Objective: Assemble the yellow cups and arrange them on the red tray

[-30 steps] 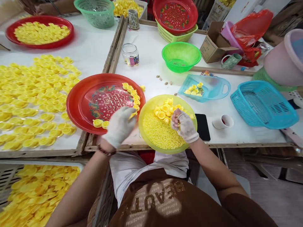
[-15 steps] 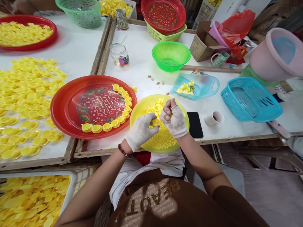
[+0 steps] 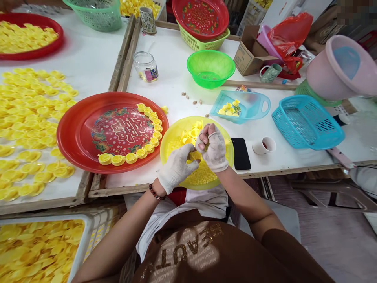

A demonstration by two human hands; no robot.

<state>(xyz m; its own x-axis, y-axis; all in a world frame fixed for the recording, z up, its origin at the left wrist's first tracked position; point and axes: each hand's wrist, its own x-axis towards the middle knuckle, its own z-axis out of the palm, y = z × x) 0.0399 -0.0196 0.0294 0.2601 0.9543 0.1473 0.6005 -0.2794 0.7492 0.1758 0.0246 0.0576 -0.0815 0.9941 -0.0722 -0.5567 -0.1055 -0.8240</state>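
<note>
Over a yellow bowl [image 3: 167,135] of small yellow pieces, both hands are close together in white gloves with bare fingertips. My left hand [image 3: 178,165] is closed on a round yellow piece [image 3: 194,155], held between thumb and fingers. Curled into a fist just right of it, my right hand [image 3: 212,147] grips something I cannot make out. Larger yellow pieces [image 3: 190,133] are heaped at the bowl's far side. To the left, a red tray [image 3: 76,129] bears a curved row of round yellow pieces [image 3: 131,157] along its right and near edge.
A black phone [image 3: 240,154] and a paper cup [image 3: 264,146] stand right of the bowl. Behind are a blue scoop [image 3: 253,106], a green bowl [image 3: 211,70] and a glass jar [image 3: 145,67]. A blue basket [image 3: 308,124] lies at right; yellow pieces [image 3: 35,102] cover the left table.
The view has shifted slightly. Both hands stay over the bowl, my left hand a little lower and turned. The row on the red tray looks the same.
</note>
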